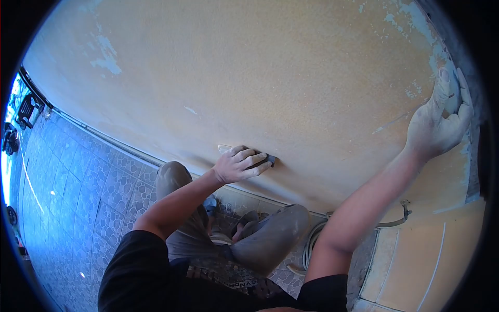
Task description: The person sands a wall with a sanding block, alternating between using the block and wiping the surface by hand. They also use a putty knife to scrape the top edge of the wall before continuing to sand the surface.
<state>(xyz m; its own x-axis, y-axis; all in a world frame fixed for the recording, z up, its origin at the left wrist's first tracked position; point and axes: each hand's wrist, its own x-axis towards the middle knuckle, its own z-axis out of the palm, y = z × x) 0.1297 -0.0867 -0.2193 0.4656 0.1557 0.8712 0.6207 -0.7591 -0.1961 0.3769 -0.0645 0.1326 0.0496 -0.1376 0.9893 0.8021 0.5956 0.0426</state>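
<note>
My left hand [241,164] is pressed against the wall [291,88], its dusty fingers curled over a dark flat block [271,160]. A pale edge shows past the knuckles on the other side; most of the block is hidden under the fingers. Higher up at the far right, my right hand [439,119], coated in pale dust, rests at the wall's edge. Its thumb and fingers are spread apart there, and a pale bluish surface shows between them. The wall is tan, with pale patches [106,56] where the coat differs.
My bent knees [283,229] are close to the wall's foot. A coiled hose [313,242] lies beside them, near a tap [406,208] low on the wall. Patterned tiles [99,192] cover the floor to the left, with a dark chair [28,109] far off.
</note>
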